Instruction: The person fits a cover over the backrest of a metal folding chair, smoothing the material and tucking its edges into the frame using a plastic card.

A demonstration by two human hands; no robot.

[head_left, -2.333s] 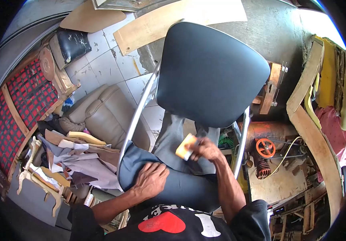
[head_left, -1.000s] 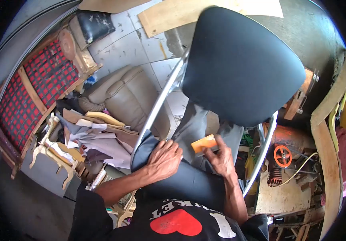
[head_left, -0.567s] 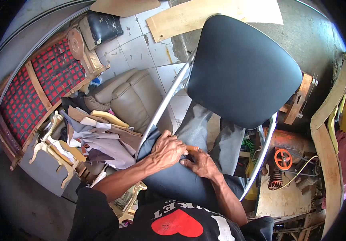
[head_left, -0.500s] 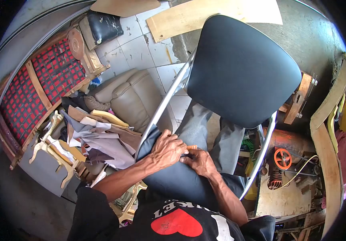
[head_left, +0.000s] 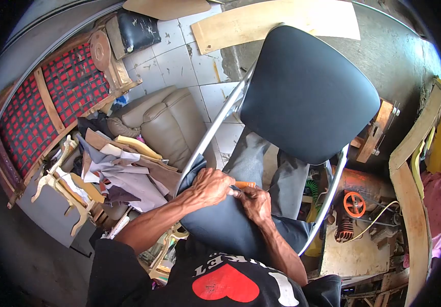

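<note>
A chair with a silver metal frame [head_left: 220, 121] has a padded black panel [head_left: 307, 92] facing up, and black covering material [head_left: 220, 225] lies across its near part. My left hand [head_left: 211, 187] is closed on the edge of that material. Close beside it, my right hand [head_left: 256, 203] is closed around a small orange object [head_left: 245, 184], which shows only partly between the hands. The fingertips of both hands nearly meet at the edge of the material. My legs in grey trousers [head_left: 246, 158] show through the frame.
At the left are a red and black webbed frame [head_left: 74, 84], a beige cushioned seat [head_left: 172, 123] and a heap of fabric scraps [head_left: 128, 174]. A machine with an orange wheel [head_left: 354, 204] stands at the right, near a curved wooden piece [head_left: 412, 210]. A pale board [head_left: 276, 20] lies beyond the chair.
The right hand has brought the orange object from the right to the material's edge beside the left hand. Since the latest earlier frames, the right hand has turned slightly and more of the orange object shows.
</note>
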